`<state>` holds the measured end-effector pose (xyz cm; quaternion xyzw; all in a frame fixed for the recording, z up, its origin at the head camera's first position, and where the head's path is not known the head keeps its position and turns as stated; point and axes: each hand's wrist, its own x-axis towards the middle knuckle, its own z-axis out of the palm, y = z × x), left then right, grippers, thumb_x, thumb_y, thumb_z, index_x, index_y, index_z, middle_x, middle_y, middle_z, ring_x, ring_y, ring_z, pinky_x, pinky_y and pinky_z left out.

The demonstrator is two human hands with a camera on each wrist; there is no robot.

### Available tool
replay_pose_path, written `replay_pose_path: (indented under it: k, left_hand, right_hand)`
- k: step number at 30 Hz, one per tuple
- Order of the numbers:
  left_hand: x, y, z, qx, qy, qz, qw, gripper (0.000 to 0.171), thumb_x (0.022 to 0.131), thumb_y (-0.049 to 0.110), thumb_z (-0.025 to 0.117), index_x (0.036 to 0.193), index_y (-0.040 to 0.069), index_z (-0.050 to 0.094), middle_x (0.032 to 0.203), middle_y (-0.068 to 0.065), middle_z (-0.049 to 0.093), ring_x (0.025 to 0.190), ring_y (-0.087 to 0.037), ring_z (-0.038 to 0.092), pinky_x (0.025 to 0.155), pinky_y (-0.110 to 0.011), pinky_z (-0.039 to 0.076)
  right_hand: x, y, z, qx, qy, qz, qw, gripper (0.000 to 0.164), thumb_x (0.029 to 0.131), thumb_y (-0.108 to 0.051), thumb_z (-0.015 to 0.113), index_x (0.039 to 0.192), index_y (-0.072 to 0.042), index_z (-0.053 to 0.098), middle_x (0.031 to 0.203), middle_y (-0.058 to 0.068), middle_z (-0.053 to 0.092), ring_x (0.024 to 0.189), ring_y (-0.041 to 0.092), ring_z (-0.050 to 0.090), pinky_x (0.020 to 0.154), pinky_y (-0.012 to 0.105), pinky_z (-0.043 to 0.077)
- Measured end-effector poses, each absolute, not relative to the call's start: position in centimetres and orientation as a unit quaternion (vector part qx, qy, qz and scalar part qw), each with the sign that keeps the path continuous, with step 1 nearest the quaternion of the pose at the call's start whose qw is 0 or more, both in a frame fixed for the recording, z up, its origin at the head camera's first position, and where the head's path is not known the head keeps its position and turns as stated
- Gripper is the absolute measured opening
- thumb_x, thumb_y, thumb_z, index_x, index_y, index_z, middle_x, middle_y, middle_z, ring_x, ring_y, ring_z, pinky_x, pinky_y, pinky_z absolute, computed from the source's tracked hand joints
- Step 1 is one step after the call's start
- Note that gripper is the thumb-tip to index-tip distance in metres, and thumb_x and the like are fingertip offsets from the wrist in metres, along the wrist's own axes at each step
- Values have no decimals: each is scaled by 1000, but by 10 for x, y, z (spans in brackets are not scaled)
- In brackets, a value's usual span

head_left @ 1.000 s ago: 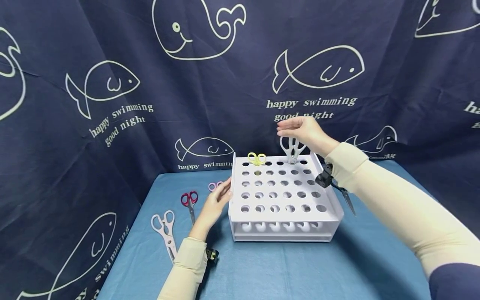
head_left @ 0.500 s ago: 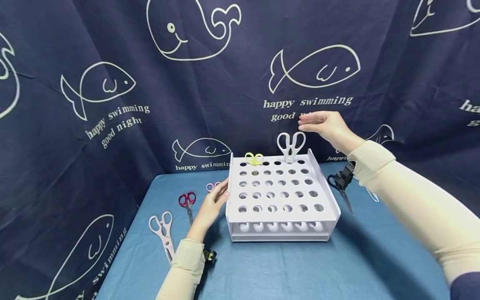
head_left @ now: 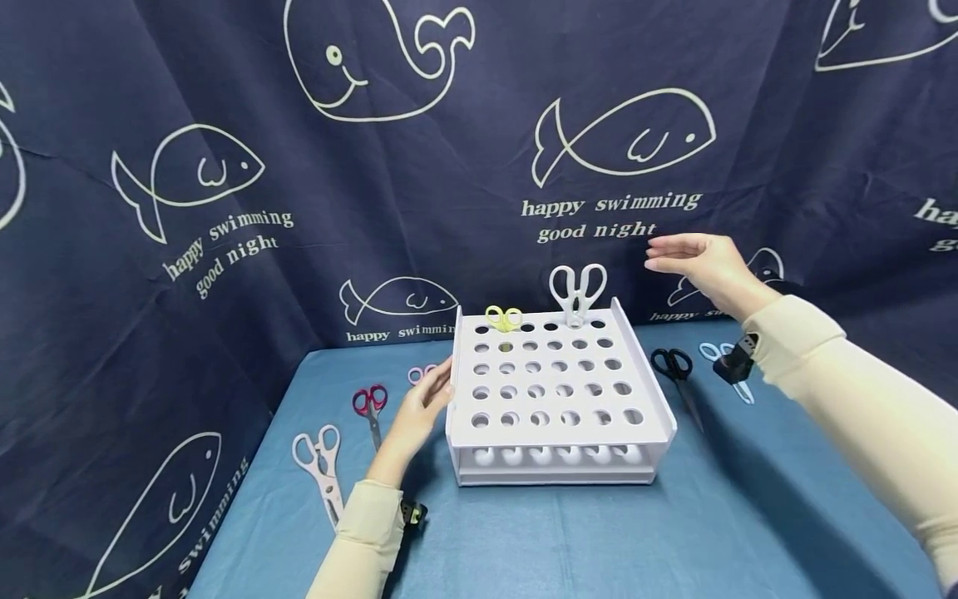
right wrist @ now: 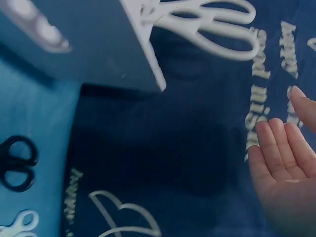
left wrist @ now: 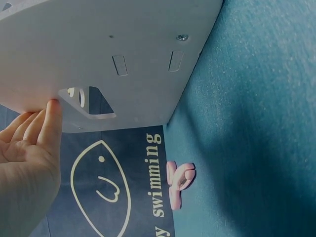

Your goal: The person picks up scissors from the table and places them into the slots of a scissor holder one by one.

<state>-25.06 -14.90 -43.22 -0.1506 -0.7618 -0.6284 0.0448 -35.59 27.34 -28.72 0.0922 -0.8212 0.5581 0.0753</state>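
A white rack [head_left: 550, 433] with rows of round holes stands on the table. My left hand [head_left: 416, 413] rests its fingertips against the rack's left side wall, fingers fairly straight; the left wrist view shows them beside a cut-out. My right hand [head_left: 707, 264] is in the air right of the rack, holding nothing, its fingers extended and the thumb apart. White-handled scissors [head_left: 578, 291] stand upright in a back-row hole toward the right. Small yellow scissors [head_left: 504, 318] stand in the back row toward the left. Their blades are mostly hidden by the rack.
Left of the rack lie pale pink scissors [head_left: 322, 467], red-handled scissors [head_left: 370, 406] and small pink-purple scissors [head_left: 421, 373], the last partly hidden by my hand. On the right lie black scissors [head_left: 674, 370] and light blue scissors [head_left: 716, 352]. A dark printed curtain [head_left: 419, 191] hangs behind.
My right hand has moved right, away from the white-handled scissors, which stay upright in the rack. The light blue scissors have come into sight. My left hand stays at the rack's side.
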Motion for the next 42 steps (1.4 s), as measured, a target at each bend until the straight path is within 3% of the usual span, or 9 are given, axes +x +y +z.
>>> replay_pose_path:
  k: [4,8,12,26,35,42]
  left_hand:
    - [-250,-150,-434,-146,-763,-629,44,50,99,11,53,147,4,39,149,-18,43,138,-30,42,111,-36,40]
    - [-251,-151,-435,-150,-763,-628,41,51,100,13,53,148,5,39,150,-18,42,138,-30,42,112,-36,39]
    - [-252,-151,-435,-158,-759,-631,38,51,100,13,52,148,5,38,151,-17,41,139,-29,40,112,-35,39]
    - [-253,-152,-433,-166,-761,-626,42,49,100,12,51,147,4,39,150,-18,42,139,-29,41,111,-34,39]
    - [-253,-152,-435,-173,-752,-635,39,51,100,13,52,148,4,37,151,-18,40,139,-30,40,112,-35,38]
    - [-254,-151,-435,-173,-753,-633,41,50,100,13,52,148,3,38,150,-19,40,139,-31,39,112,-34,39]
  right_hand:
    - [-358,290,-298,71,-826,553,75,28,80,-24,80,106,-28,71,90,-27,71,83,-13,65,68,5,41]
    - [-360,304,-308,58,-835,542,72,32,79,-31,80,109,-31,70,93,-30,69,84,-15,63,76,1,42]
    - [-361,315,-317,46,-845,528,69,33,79,-36,79,110,-32,68,91,-33,68,83,-17,62,75,1,44]
    - [-376,348,-364,30,-843,531,78,21,80,-34,79,93,-43,66,84,-37,65,83,-22,57,74,-2,44]
    - [-381,369,-377,40,-835,542,84,29,81,-25,79,109,-27,71,86,-35,67,81,-19,61,73,-1,47]
    - [-383,382,-391,34,-837,541,77,27,82,-24,78,105,-33,69,86,-36,65,80,-17,62,73,0,48]
